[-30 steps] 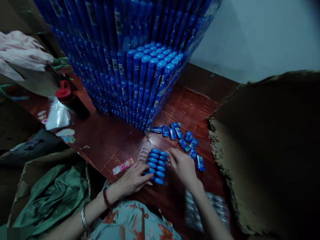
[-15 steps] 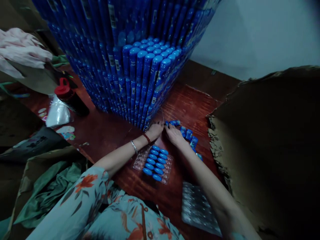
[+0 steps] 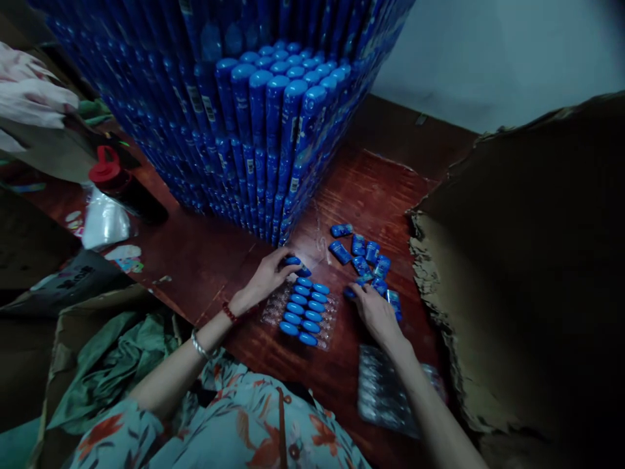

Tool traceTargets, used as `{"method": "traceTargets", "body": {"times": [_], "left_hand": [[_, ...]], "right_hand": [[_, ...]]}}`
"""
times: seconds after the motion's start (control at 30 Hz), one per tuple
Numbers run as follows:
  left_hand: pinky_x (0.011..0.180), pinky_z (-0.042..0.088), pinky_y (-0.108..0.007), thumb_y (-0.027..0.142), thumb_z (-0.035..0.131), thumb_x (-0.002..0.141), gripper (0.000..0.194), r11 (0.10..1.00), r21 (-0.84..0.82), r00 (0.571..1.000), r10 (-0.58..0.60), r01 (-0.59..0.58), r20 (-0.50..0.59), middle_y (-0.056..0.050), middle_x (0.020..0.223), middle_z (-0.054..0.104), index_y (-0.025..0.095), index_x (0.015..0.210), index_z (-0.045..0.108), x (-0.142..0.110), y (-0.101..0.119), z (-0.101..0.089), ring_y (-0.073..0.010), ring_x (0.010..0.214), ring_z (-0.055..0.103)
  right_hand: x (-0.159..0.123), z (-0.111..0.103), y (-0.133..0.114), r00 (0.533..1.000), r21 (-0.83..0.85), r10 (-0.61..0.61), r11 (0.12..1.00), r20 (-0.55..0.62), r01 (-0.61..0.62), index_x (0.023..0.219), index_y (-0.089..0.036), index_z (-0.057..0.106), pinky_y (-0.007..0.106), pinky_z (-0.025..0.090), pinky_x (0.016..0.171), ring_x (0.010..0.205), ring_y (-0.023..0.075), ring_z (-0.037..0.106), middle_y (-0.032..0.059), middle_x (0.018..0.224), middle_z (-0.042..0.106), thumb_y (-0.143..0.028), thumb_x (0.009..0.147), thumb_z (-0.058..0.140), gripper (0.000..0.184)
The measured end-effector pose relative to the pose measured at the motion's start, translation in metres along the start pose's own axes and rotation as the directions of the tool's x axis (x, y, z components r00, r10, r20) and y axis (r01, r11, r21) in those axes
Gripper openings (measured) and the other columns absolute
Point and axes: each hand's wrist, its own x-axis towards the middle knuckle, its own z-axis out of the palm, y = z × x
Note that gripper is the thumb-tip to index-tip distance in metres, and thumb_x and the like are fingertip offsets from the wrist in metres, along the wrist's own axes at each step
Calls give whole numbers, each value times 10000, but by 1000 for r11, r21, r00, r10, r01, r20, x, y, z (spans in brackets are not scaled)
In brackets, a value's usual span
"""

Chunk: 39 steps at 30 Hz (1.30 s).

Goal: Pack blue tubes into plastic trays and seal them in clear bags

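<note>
Left hand point(image 3: 265, 280) pinching oblong blue pack point(image 3: 303, 270) — a slip could jolt that clear plastic tray point(image 3: 277, 306) — right hand point(image 3: 377, 314), grip unclear!

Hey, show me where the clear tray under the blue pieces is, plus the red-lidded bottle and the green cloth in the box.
Clear tray point(image 3: 327, 320): head view, on its bare right-hand edge.
Red-lidded bottle point(image 3: 133, 194): head view, on its dark body.
Green cloth point(image 3: 121, 365): head view, on its rumpled middle.

Held pack point(image 3: 301, 268) partly hidden, stack point(image 3: 229, 117) cropped
</note>
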Motion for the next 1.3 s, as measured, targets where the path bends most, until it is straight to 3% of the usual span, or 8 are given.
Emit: {"method": "traceTargets", "body": {"times": [0.13,0.23,0.37,0.53,0.67,0.93,1.2,1.3], "left_hand": [[719,456,-221,317,601,803,206,975,-148,971,-190,168,-147,-10,865,650,162,938,614,-26,-6,-11,-126,774,590],[609,464,-210,328,608,769,262,930,-286,941,-289,232,-175,-26,842,666,149,957,646,-37,-15,-18,-109,646,581],[496,440,-198,365,624,740,342,867,-395,918,-378,304,-124,-10,706,635,110,968,634,-41,-24,-16,-85,501,527],[627,489,-240,326,572,817,247,963,-208,969,-203,172,-137,-38,824,652,129,955,629,-37,-26,-6,-117,633,591],[792,485,-275,237,478,887,179,995,64,997,74,-72,-33,-64,906,638,145,944,621,-36,-27,-6,-154,853,606],[739,498,-276,-14,345,819,431,815,501,910,76,-292,407,-101,1090,570,177,1168,512,-31,-10,-15,-173,866,625],[703,489,-247,166,425,902,257,731,558,847,50,-392,529,-93,1054,602,178,1135,533,-19,4,-28,-175,847,624],[751,481,-248,288,383,941,323,763,508,886,180,-400,428,-80,1068,595,198,1230,497,3,13,-26,-171,907,612]], "right_hand": [[-2,-9,-11,987,-134,22,990,-162,-44,1006,-185,620,288,419,668,850,215,560,107,948,582,-323,915,390,283],[-3,-16,-19,937,157,130,984,-325,-82,890,-167,600,256,413,620,684,161,549,59,806,593,-448,882,442,322],[-11,-10,-32,930,546,282,830,-234,-114,993,-166,552,237,408,524,498,128,496,-12,626,560,-504,875,414,384],[-22,10,-42,955,406,153,913,-254,-38,1130,-144,532,304,471,728,894,212,618,115,1027,637,-381,926,340,367],[-25,1,-47,986,61,67,996,-151,-58,1207,-158,514,287,454,662,850,210,624,123,1039,614,-282,938,323,352],[-4,-33,-76,987,-295,-60,950,147,102,1066,-157,563,256,388,599,772,186,608,104,881,616,-77,891,336,298],[-7,-42,-48,981,30,-76,997,181,71,1105,-224,572,265,430,669,893,207,644,65,968,674,-368,964,312,329],[5,-52,-22,988,48,154,987,22,-155,1159,-249,561,285,436,729,971,218,628,67,1065,667,-373,966,278,365]]}}
